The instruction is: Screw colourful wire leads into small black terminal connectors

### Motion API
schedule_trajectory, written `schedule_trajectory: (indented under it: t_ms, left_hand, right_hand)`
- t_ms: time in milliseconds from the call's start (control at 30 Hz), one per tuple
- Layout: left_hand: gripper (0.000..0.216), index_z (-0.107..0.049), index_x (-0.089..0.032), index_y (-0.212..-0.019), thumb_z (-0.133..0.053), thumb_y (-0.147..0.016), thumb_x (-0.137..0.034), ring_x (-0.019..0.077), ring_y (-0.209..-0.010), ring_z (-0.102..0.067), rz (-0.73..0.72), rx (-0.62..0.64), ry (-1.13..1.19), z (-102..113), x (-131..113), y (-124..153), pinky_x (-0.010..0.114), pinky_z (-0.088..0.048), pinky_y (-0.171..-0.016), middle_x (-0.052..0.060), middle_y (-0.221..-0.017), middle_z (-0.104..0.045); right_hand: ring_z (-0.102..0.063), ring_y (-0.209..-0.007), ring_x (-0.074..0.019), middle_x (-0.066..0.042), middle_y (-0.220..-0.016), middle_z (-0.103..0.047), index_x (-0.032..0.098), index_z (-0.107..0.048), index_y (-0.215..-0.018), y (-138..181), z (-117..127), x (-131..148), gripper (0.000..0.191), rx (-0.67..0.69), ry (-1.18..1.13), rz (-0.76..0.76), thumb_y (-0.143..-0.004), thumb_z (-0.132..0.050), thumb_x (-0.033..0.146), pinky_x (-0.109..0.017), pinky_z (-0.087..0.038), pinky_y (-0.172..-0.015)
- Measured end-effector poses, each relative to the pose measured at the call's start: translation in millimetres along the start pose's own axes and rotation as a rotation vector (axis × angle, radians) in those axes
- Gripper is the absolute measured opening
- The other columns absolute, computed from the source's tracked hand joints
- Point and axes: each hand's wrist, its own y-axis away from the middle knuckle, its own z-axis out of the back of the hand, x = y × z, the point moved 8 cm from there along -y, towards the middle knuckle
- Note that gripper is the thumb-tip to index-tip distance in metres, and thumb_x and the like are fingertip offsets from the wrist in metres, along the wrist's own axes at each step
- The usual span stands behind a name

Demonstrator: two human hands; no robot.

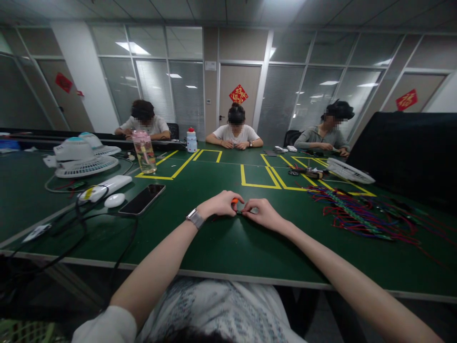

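Both my hands rest together on the green table (pixel 228 243), a little beyond its near edge. My left hand (pixel 218 204), with a metal watch on its wrist, is closed around a small orange object (pixel 234 201) that only partly shows. My right hand (pixel 262 212) pinches a thin dark piece right beside it, its fingers curled; what it holds is too small to name. The two hands touch at the fingertips.
A black phone (pixel 143 199), a white mouse (pixel 114 200), a power strip and cables lie at the left, with a fan (pixel 84 159) and a pink-lidded bottle (pixel 144 151) behind. Coloured cords (pixel 357 214) are heaped at the right. Three people sit at the far side.
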Motion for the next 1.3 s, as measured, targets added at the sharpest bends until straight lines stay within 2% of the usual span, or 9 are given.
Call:
schedule_trajectory:
  t_ms: [200,333,400,567,800,900,1033,1167,1300]
  left_hand:
    - [0.057,-0.064,-0.02,-0.12,-0.065,-0.063,-0.017,0.0189,-0.085,-0.064,-0.037,-0.032,-0.058,0.3,-4.7,0.1,0.023,-0.047,-0.073,0.004,-0.09,-0.071]
    - [0.055,-0.064,-0.02,-0.12,-0.064,-0.064,-0.016,0.0167,-0.077,-0.064,-0.035,-0.01,-0.053,-1.2,-6.5,0.5,0.022,-0.046,-0.067,0.002,-0.087,-0.07]
    - [0.054,-0.064,-0.021,-0.119,-0.064,-0.064,-0.016,0.0172,-0.077,-0.064,-0.025,-0.007,-0.066,-1.1,-6.7,0.6,0.022,-0.047,-0.067,0.003,-0.089,-0.071]
    - [0.058,-0.062,-0.023,-0.122,-0.066,-0.064,-0.019,0.0217,-0.097,-0.064,-0.018,-0.007,-0.112,-0.7,-7.0,0.5,0.025,-0.048,-0.081,0.006,-0.108,-0.069]
    - [0.061,-0.059,-0.025,-0.127,-0.071,-0.067,-0.027,0.0236,-0.104,-0.063,0.016,-0.044,-0.107,10.5,-2.5,3.9,0.028,-0.048,-0.085,0.007,-0.118,-0.066]
    - [0.056,-0.061,-0.023,-0.125,-0.07,-0.071,-0.035,0.024,-0.106,-0.062,0.044,-0.123,-0.055,22.9,0.8,6.3,0.03,-0.049,-0.089,0.008,-0.12,-0.066]
    - [0.045,-0.063,-0.019,-0.122,-0.063,-0.079,-0.032,0.0221,-0.109,-0.061,0.092,-0.328,-0.022,45.9,4.5,11.7,0.03,-0.046,-0.097,0.009,-0.123,-0.065]
    - [0.037,-0.065,-0.017,-0.117,-0.056,-0.083,-0.028,0.021,-0.107,-0.062,0.132,-0.494,-0.029,63.4,7.7,17.4,0.03,-0.046,-0.097,0.009,-0.12,-0.066]
    - [0.034,-0.067,-0.016,-0.114,-0.053,-0.084,-0.025,0.0207,-0.103,-0.064,0.172,-0.588,-0.044,73.2,11.6,21.6,0.031,-0.047,-0.094,0.008,-0.114,-0.069]
  right_hand:
    - [-0.067,-0.076,-0.0167,-0.006,-0.083,-0.072,0.018,-0.072,-0.079,3.0,0.9,4.3,0.012,-0.006,0.014,0.047,-0.081,-0.06,0.015,-0.028,-0.05,-0.073]
    - [-0.067,-0.08,-0.0179,-0.007,-0.085,-0.072,0.018,-0.072,-0.08,5.3,0.7,9.6,0.014,-0.022,0.043,0.112,-0.082,-0.058,0.015,-0.029,-0.05,-0.075]
    - [-0.067,-0.078,-0.017,-0.006,-0.084,-0.073,0.019,-0.072,-0.079,5.0,2.8,5.8,0.014,-0.044,-0.01,0.074,-0.082,-0.059,0.016,-0.028,-0.051,-0.075]
    - [-0.067,-0.075,-0.0167,-0.004,-0.08,-0.074,0.018,-0.073,-0.076,5.0,10.4,-12.2,0.011,-0.104,-0.144,-0.079,-0.079,-0.063,0.022,-0.028,-0.051,-0.074]
    - [-0.067,-0.077,-0.0191,-0.006,-0.08,-0.074,0.016,-0.073,-0.077,10.1,28.0,-35.5,0.015,-0.171,-0.119,-0.152,-0.079,-0.063,0.027,-0.031,-0.051,-0.075]
    - [-0.068,-0.077,-0.0201,-0.007,-0.081,-0.074,0.016,-0.074,-0.079,13.7,33.3,-49.6,0.016,-0.182,-0.075,-0.205,-0.079,-0.062,0.027,-0.032,-0.052,-0.074]
    - [-0.066,-0.074,-0.0187,-0.007,-0.079,-0.073,0.016,-0.073,-0.077,16.4,35.4,-60.6,0.014,-0.157,0.015,-0.212,-0.079,-0.062,0.024,-0.03,-0.051,-0.07]
    - [-0.063,-0.071,-0.0163,-0.006,-0.079,-0.071,0.016,-0.071,-0.077,15.6,35.0,-58.9,0.012,-0.113,0.086,-0.146,-0.08,-0.061,0.02,-0.029,-0.05,-0.068]
    - [-0.062,-0.07,-0.0162,-0.006,-0.078,-0.07,0.016,-0.071,-0.076,13.8,34.5,-54.5,0.012,-0.074,0.155,-0.129,-0.081,-0.062,0.022,-0.028,-0.049,-0.067]
